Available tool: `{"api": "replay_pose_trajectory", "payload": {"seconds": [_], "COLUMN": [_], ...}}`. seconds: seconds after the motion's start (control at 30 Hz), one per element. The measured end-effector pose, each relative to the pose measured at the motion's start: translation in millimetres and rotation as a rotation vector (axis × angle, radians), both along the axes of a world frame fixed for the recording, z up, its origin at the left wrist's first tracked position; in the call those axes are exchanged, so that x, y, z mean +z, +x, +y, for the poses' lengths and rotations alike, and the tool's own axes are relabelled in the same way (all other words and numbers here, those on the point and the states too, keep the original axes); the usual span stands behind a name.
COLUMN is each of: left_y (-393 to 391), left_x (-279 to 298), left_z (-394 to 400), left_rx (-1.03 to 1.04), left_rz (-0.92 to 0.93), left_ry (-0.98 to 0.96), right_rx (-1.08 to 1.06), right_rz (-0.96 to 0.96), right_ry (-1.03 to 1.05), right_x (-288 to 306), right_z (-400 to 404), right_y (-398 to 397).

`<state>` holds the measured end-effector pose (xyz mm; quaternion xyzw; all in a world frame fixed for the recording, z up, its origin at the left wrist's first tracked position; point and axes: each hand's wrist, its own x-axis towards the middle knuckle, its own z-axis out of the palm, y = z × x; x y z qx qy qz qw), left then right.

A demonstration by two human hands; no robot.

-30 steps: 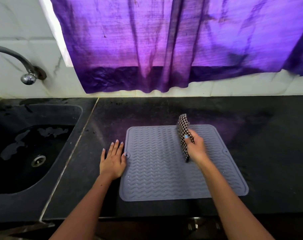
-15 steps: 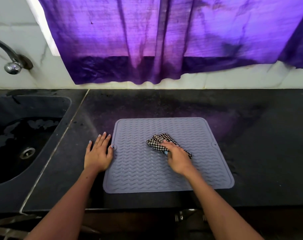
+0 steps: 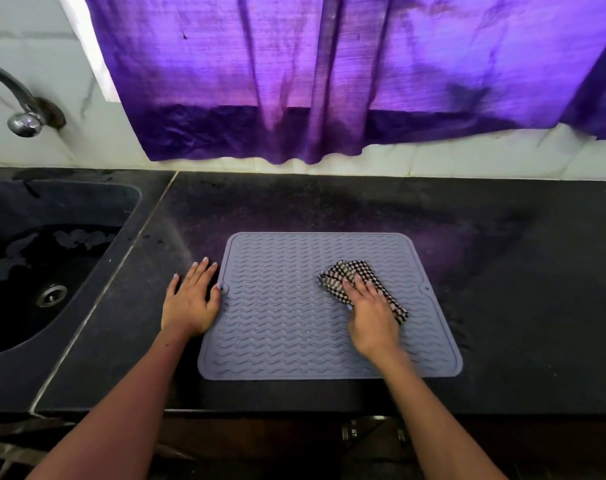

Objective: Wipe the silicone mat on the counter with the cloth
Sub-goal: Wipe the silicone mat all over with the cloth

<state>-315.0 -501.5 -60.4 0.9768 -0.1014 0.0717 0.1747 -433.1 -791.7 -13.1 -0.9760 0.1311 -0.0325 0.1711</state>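
Grey silicone, ribbed with wavy ridges: the mat lies flat on the black counter, its near edge close to the counter's front lip. On its right half the right hand lies palm-down on the checked cloth, fingers nearly straight and pressing it to the ridges; the cloth is folded, with one end showing beyond the fingertips and another strip showing at the hand's right side. Level with it on the other side, the left hand lies flat on the counter just beside the mat's left edge, fingers extended and close together, the thumb tip touching the rim near the small corner hole. Likely faults from this position: the mat may creep or buckle across the smooth counter if a stroke drags harder than the thumb alone can restrain, since the rest of that hand bears on the counter and not on the mat; the loose folds may open or bunch on the ridges, so that only part of the cloth cleans; a stroke towards the body may push the mat over the front lip. Farther left, the sink holds patches of water below the tap. At the far wall hangs a purple curtain.
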Motion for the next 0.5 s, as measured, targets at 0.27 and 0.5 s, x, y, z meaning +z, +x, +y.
{"api": "replay_pose_trajectory", "payload": {"seconds": [0.27,0.5], "left_y": [0,0], "left_x": [-2,0], "left_z": [0,1], "left_rx": [-0.002,-0.01], "left_rz": [-0.007,0.002], "left_ry": [0.024,0.004], "right_rx": [0.089,-0.371], "right_rz": [0.01,-0.256], "right_ry": [0.11,1.289], "right_x": [-5,35], "right_z": [-14,-69], "right_y": [7,10]}}
